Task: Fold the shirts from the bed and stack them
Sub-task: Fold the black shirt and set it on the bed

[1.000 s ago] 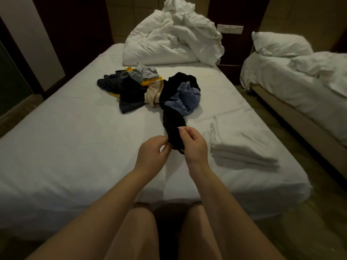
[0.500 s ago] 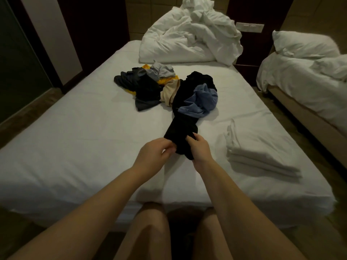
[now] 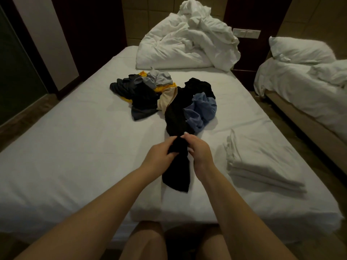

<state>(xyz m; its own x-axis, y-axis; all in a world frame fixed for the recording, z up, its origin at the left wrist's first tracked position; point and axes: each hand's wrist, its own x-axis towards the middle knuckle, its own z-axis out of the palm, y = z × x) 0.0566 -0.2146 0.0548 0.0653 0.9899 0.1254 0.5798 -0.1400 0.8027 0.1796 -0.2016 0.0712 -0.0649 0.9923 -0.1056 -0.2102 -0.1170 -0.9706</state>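
A black shirt [image 3: 177, 117] stretches from the clothes pile toward me across the white bed [image 3: 75, 147]. My left hand [image 3: 159, 156] and my right hand [image 3: 199, 150] both grip it side by side, bunched between them, and its loose end hangs below my hands. A blue shirt [image 3: 201, 109] lies crumpled against its right side. The pile [image 3: 142, 91] behind holds dark grey, light grey, yellow and beige shirts. A folded white stack [image 3: 259, 162] lies on the bed to the right of my hands.
A crumpled white duvet [image 3: 187, 40] is heaped at the head of the bed. A second bed [image 3: 309, 87] with white bedding stands to the right across a narrow floor gap. My knees are at the bed's near edge.
My hands have shifted their grip further up the black shirt, so more of its end now hangs below them. The shirt has been drawn a little out of the pile toward me.
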